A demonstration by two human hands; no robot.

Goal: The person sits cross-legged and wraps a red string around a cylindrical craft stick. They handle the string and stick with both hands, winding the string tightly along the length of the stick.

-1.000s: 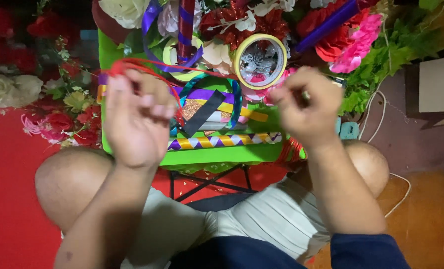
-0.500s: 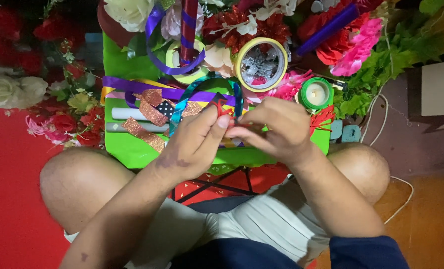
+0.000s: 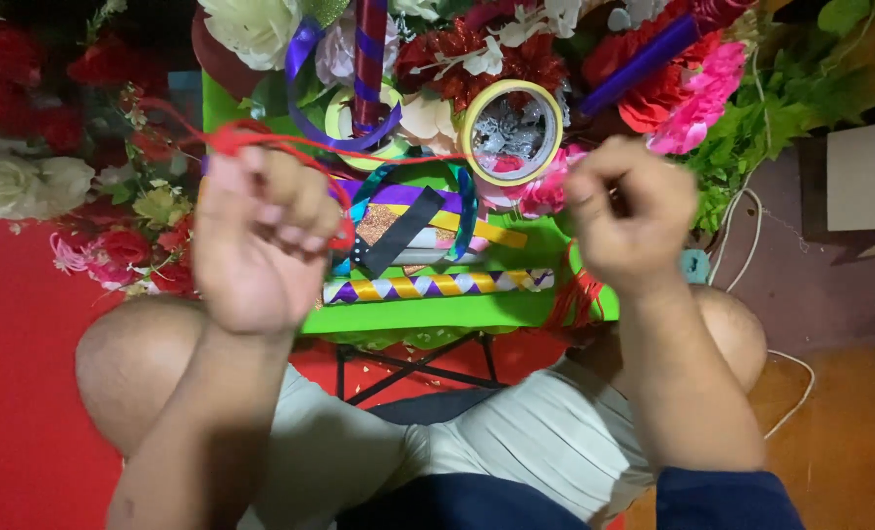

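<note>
red thread [image 3: 379, 162] stretched taut between my two hands, above the green table [image 3: 457, 309]. left hand [image 3: 261, 240] fisted, fingers curled tight on the thread, a loop of it wrapped over the knuckles and trailing up-left. right hand [image 3: 629, 216] also closed, thumb and forefinger pinching the other end near the yellow-rimmed tape roll [image 3: 512, 132]. hands well apart, both raised over the tabletop. below the thread: black ribbon strip [image 3: 398, 233], zigzag-patterned stick [image 3: 437, 287], purple ribbon [image 3: 305, 59] curling up top. artificial flowers [image 3: 693, 93] crowd the far edge. red tassel bits [image 3: 575, 294] sit by my right wrist.
</note>
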